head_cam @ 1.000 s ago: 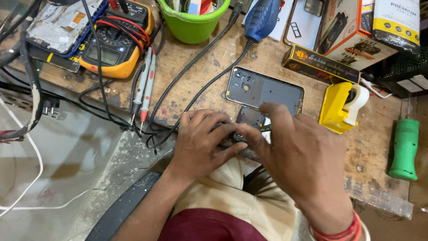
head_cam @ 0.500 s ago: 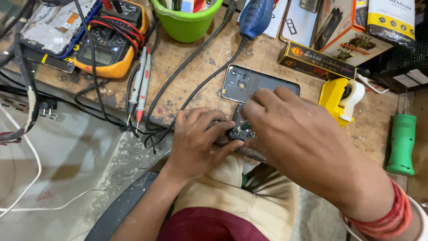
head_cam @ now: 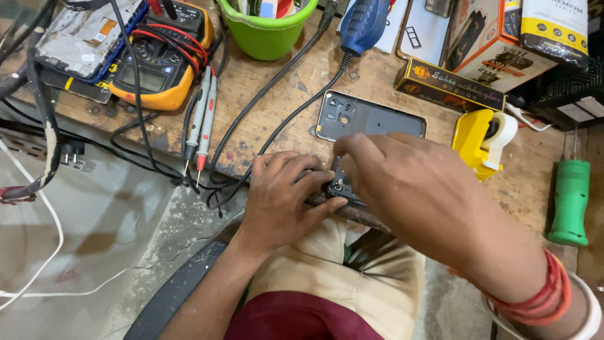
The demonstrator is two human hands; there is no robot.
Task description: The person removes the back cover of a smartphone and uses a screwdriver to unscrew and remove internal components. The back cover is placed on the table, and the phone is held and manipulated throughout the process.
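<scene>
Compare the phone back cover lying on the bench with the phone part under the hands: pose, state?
The grey back cover lies flat and untouched on the wooden bench, fully in view with its camera cutouts showing. The dark phone part sits at the bench edge, gripped by the left hand and covered by the right hand, so most of it is hidden. The cover looks larger, though the part's full extent cannot be told. Both rest on the same bench.
</scene>
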